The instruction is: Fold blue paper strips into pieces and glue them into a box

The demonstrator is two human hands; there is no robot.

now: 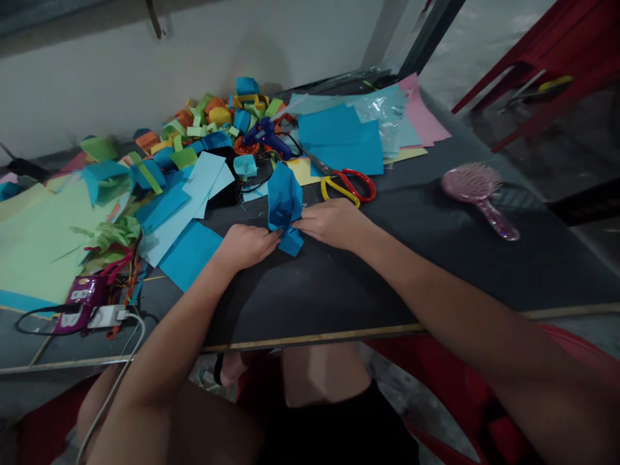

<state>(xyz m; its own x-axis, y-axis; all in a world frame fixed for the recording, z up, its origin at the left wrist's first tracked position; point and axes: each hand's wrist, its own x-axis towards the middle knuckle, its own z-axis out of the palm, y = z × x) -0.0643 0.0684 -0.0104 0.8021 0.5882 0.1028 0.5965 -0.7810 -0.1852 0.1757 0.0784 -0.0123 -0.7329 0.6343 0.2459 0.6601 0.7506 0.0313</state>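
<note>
A folded piece of blue paper (285,194) stands on the dark table between my two hands, its upper part open like a small bag and a flap at its lower end. My left hand (249,247) grips its lower left edge, fingers closed. From the other side, my right hand (332,223) pinches the lower right edge between thumb and fingers. Just behind my right hand lie scissors (349,185) with one red and one yellow handle. Flat blue sheets (194,252) and light blue sheets (208,184) lie to the left of my left hand.
Small folded paper boxes (220,116) in several colours are heaped at the back, beside a blue glue gun (268,137). A pink hairbrush (479,194) lies at right. On the left are a purple power strip (82,300) with cords and a pale green sheet (39,239).
</note>
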